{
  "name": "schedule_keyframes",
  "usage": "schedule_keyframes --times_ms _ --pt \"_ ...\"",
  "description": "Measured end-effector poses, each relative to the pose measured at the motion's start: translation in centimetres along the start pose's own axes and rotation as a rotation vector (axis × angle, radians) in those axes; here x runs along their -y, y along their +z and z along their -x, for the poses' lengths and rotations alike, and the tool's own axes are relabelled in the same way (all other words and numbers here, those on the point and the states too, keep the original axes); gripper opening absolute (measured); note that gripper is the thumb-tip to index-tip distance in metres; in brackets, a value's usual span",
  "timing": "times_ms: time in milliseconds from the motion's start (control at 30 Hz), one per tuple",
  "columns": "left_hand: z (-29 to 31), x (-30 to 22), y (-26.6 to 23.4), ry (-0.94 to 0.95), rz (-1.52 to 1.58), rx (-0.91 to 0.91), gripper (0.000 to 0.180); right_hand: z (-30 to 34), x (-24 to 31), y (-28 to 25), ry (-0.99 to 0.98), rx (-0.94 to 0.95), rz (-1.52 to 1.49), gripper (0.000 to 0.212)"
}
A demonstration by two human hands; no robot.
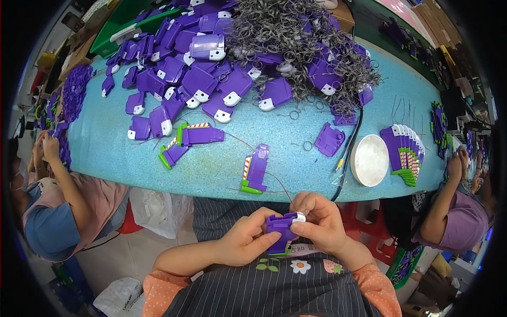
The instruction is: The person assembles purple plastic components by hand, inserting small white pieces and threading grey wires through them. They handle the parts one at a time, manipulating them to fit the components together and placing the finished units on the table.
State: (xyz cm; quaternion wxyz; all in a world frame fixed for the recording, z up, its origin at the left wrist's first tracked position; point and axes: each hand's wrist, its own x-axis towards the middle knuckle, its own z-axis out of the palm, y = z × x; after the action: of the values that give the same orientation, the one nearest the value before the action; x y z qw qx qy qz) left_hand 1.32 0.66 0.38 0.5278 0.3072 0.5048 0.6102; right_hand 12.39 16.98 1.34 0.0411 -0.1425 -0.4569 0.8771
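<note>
In front of my apron I hold a purple plastic wing part [281, 226] with a white corner and a green, red-striped edge. The fingers and thumb of my left hand [244, 239] grip its left side. My right hand [323, 221] pinches its white upper corner. A thin dark wire [285, 186] rises from that corner toward the table; its end at my fingers is hidden. Just beyond my hands, near the table edge, lies another purple wing part [256, 168] with a green foot and striped side. Farther left, two similar parts [203, 135] lie touching.
A heap of purple panels [198, 79] with white corners and a tangle of grey wire loops [296, 42] fill the far side. A white round dish [369, 160], a black cable [353, 142] and fanned striped wing parts [404, 153] are at right. People sit on both sides.
</note>
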Motion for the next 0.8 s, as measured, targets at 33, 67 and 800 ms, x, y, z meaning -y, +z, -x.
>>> schedule_keyframes --times_ms 33,67,800 --pt "-0.4 -0.3 -0.7 -0.014 -0.074 0.042 0.027 0.0 0.1 -0.1 -0.089 -0.025 0.195 0.017" --pt "-0.8 -0.7 -1.1 -0.028 -0.148 0.084 0.027 0.0 0.2 -0.1 -0.177 -0.051 0.391 0.018" --pt "-1.6 -1.5 -0.2 0.099 0.176 -0.379 0.024 1.2 1.0 0.3 0.051 -0.107 0.725 0.014"
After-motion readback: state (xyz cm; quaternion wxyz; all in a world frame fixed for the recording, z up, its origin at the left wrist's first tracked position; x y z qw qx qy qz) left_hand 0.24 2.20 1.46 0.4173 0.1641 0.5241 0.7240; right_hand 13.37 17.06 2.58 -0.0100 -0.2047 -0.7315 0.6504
